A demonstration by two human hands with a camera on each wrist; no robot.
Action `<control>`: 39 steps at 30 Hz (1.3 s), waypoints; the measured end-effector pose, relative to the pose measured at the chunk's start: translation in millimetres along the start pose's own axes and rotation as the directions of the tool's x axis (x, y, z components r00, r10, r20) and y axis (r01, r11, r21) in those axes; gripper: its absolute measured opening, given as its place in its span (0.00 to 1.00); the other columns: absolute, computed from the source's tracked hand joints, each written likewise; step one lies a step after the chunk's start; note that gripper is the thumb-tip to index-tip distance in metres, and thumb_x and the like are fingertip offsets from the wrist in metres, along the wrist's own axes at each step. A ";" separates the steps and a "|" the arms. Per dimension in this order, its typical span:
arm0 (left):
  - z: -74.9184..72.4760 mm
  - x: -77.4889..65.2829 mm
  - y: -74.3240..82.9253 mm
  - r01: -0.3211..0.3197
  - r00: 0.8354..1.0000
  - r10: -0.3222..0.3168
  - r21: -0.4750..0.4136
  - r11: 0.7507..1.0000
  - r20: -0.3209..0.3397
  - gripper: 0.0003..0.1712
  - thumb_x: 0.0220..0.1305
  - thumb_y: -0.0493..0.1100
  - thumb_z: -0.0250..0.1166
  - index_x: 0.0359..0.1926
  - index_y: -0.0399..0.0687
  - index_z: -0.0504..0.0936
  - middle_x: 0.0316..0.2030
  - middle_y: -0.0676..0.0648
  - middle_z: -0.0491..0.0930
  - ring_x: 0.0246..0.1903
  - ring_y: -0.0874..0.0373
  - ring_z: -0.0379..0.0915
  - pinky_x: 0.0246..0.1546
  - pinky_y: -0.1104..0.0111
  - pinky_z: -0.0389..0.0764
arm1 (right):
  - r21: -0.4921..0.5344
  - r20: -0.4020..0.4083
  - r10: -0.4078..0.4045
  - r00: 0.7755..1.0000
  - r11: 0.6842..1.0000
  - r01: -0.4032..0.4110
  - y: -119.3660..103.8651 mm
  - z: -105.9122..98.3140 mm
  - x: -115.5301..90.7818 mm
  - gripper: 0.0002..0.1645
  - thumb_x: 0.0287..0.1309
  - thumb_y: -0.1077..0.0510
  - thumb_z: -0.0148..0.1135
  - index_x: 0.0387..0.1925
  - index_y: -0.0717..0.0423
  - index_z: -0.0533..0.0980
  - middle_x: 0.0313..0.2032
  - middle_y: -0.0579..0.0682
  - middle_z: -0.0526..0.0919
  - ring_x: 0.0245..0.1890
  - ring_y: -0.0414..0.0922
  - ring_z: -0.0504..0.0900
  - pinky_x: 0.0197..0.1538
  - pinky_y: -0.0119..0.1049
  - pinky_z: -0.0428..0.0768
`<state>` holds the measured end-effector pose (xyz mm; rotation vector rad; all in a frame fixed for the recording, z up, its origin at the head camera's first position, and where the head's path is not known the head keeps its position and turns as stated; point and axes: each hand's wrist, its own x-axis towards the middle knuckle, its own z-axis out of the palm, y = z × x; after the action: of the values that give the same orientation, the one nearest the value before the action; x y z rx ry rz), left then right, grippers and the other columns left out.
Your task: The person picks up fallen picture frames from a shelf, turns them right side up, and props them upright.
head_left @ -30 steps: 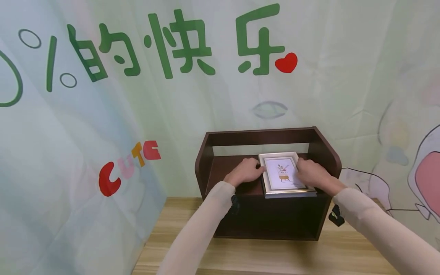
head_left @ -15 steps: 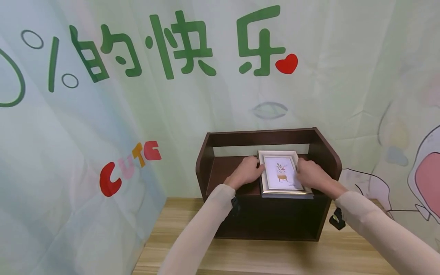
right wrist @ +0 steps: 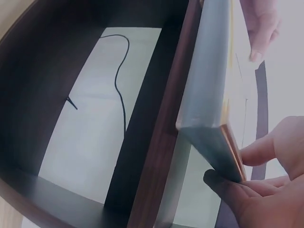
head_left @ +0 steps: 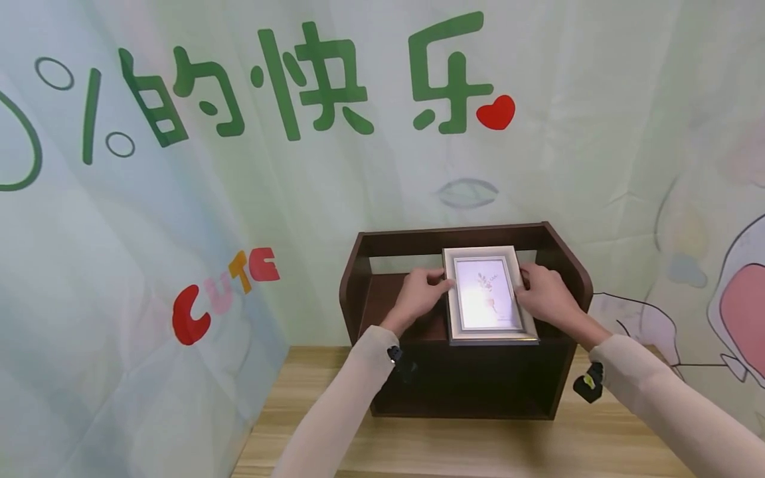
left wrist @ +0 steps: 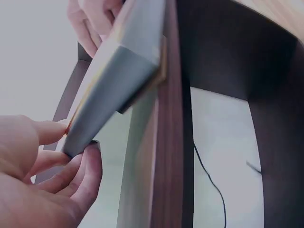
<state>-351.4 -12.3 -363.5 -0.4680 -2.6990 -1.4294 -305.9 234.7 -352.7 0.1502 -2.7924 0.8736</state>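
Now the picture frame (head_left: 487, 297) tilts up off the dark shelf (head_left: 382, 299), its near edge still resting there; earlier it lay flat. Left hand (head_left: 418, 295) and right hand (head_left: 545, 294) pinch its sides.

Both my arms reach forward, sleeves down to the wrists, a small black device strapped under each wrist. My left hand (head_left: 418, 295) pinches the left edge of the picture frame (head_left: 485, 293), thumb in front and fingers curled behind it. My right hand (head_left: 546, 295) grips the frame's right edge the same way, level with my left.
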 end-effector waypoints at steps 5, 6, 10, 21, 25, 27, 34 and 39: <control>-5.3 -0.6 2.1 0.023 0.997 -0.034 -0.148 0.989 -0.070 0.24 0.70 0.46 0.72 0.64 0.45 0.84 0.48 0.43 0.88 0.39 0.58 0.78 0.40 0.70 0.81 | 0.068 -0.031 0.013 0.999 0.998 -0.011 -2.9 0.5 0.1 0.26 0.73 0.60 0.57 0.64 0.74 0.73 0.57 0.73 0.83 0.41 0.56 0.86 0.44 0.48 0.90; -6.5 -0.5 2.9 0.025 0.996 -0.038 -0.168 0.985 -0.077 0.25 0.69 0.46 0.72 0.64 0.45 0.84 0.48 0.44 0.88 0.39 0.59 0.79 0.40 0.71 0.83 | 0.089 -0.034 0.017 0.999 0.996 -0.014 -3.5 0.0 -0.3 0.25 0.73 0.60 0.57 0.63 0.73 0.75 0.56 0.73 0.84 0.40 0.56 0.86 0.41 0.45 0.89; -10.8 -2.1 5.4 0.020 0.995 -0.042 -0.228 0.973 -0.091 0.25 0.68 0.44 0.74 0.64 0.46 0.84 0.49 0.43 0.89 0.39 0.57 0.85 0.46 0.66 0.89 | 0.175 -0.056 0.037 0.998 0.984 -0.027 -7.4 -3.2 -2.6 0.27 0.75 0.59 0.57 0.67 0.71 0.74 0.60 0.72 0.83 0.47 0.61 0.89 0.45 0.45 0.91; -28.0 -10.0 10.1 -0.079 0.987 0.038 -0.271 0.959 -0.153 0.25 0.66 0.39 0.74 0.63 0.40 0.84 0.51 0.38 0.89 0.48 0.48 0.89 0.53 0.57 0.89 | 0.256 -0.192 0.013 0.981 0.966 0.037 -18.1 -11.2 -6.7 0.33 0.73 0.58 0.62 0.73 0.68 0.69 0.65 0.70 0.79 0.61 0.67 0.84 0.55 0.57 0.86; -37.2 -9.6 10.2 -0.124 0.981 0.084 -0.233 0.965 -0.173 0.24 0.65 0.39 0.75 0.62 0.41 0.85 0.52 0.39 0.89 0.49 0.47 0.88 0.52 0.58 0.90 | 0.287 -0.204 -0.019 0.979 0.955 0.078 -19.1 -10.5 -7.7 0.35 0.73 0.58 0.64 0.75 0.67 0.67 0.66 0.69 0.78 0.61 0.66 0.84 0.55 0.55 0.84; -40.2 -9.1 9.5 -0.139 0.979 0.098 -0.230 0.963 -0.178 0.24 0.65 0.38 0.75 0.62 0.42 0.85 0.52 0.39 0.89 0.49 0.46 0.88 0.52 0.58 0.90 | 0.298 -0.217 -0.042 0.975 0.949 0.107 -19.2 -9.8 -7.9 0.35 0.72 0.59 0.64 0.74 0.67 0.68 0.66 0.69 0.79 0.60 0.66 0.85 0.54 0.54 0.84; -43.2 -8.3 7.3 -0.210 0.967 0.163 -0.253 0.944 -0.193 0.23 0.64 0.36 0.75 0.60 0.40 0.85 0.51 0.37 0.90 0.48 0.46 0.88 0.49 0.61 0.89 | 0.308 -0.260 -0.080 0.962 0.938 0.161 -20.3 -8.0 -8.6 0.34 0.71 0.60 0.66 0.73 0.66 0.70 0.65 0.68 0.80 0.59 0.64 0.85 0.53 0.52 0.83; -42.6 -9.6 5.9 -0.245 0.960 0.197 -0.255 0.935 -0.200 0.23 0.65 0.37 0.75 0.60 0.40 0.85 0.51 0.38 0.90 0.49 0.46 0.88 0.53 0.59 0.88 | 0.306 -0.290 -0.083 0.953 0.936 0.175 -18.2 -6.5 -9.9 0.34 0.70 0.60 0.68 0.73 0.65 0.71 0.66 0.67 0.79 0.60 0.64 0.85 0.53 0.49 0.83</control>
<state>-344.6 -46.2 -336.2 -0.6120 -2.2406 -1.6994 -292.3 223.8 -339.7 0.2433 -2.3370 1.2193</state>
